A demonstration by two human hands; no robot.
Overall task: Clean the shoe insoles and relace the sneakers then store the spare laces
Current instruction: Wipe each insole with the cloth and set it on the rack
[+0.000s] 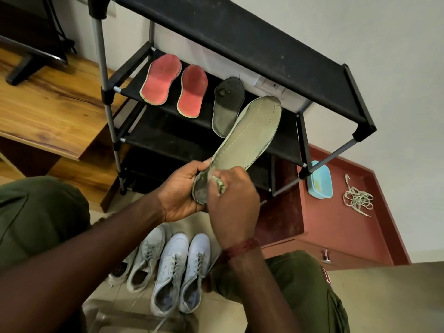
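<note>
My left hand (182, 191) grips the heel end of a grey-green insole (247, 133) held up in front of the black shoe rack (240, 32). My right hand (231, 203) pinches a small crumpled green cloth (219, 185) against the insole's heel. Two red insoles (161, 80) (192, 91) and a dark grey insole (227, 104) lie on the rack's second shelf. Several white and grey sneakers (173, 267) stand on the floor between my knees. A loose tangle of pale laces (358, 199) lies on the red cabinet top.
A light blue plastic tub (320, 180) sits on the red cabinet (336, 227) to the right of the rack. A wooden table (48, 104) with a screen's foot on it stands at the left. White wall lies behind the rack.
</note>
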